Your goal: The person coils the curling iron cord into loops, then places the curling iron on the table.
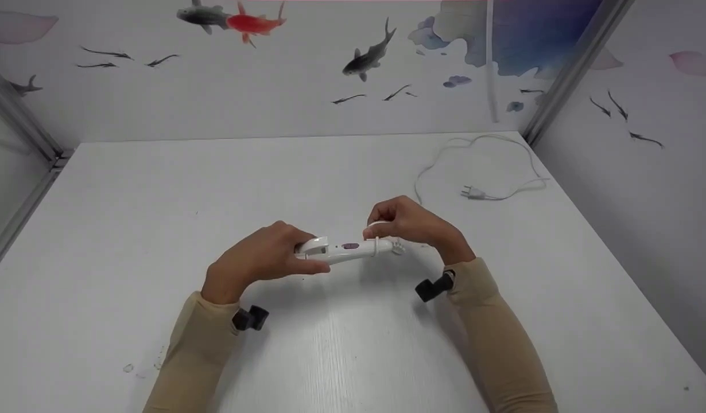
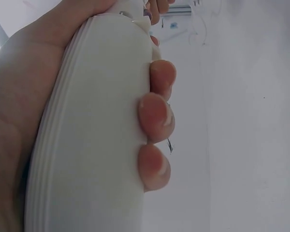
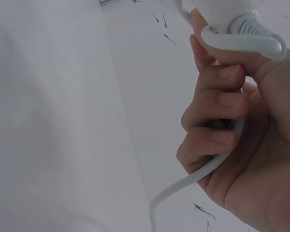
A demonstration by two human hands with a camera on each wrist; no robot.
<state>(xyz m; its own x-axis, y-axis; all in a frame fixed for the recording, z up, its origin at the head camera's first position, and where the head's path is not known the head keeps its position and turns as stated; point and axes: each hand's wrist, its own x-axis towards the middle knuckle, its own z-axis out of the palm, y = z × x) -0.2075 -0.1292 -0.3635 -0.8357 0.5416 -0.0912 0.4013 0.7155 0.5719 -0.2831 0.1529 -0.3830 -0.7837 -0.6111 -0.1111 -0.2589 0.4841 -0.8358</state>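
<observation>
My left hand grips the wide body of a white corded hair-styling iron, held above the table. In the left wrist view its smooth white body, ribbed along one side, fills the palm, with fingertips curled round the far side. A purple control shows on the slimmer handle. At the handle's cord end is my right hand. The right wrist view shows its fingers curled round the white cord, near a ribbed sleeve and a curved hanging loop.
The cord runs in a loose loop over the back right of the white table, ending in a two-pin plug. White panels with painted fish stand behind and to the right. Black wrist cameras sit on both sleeves.
</observation>
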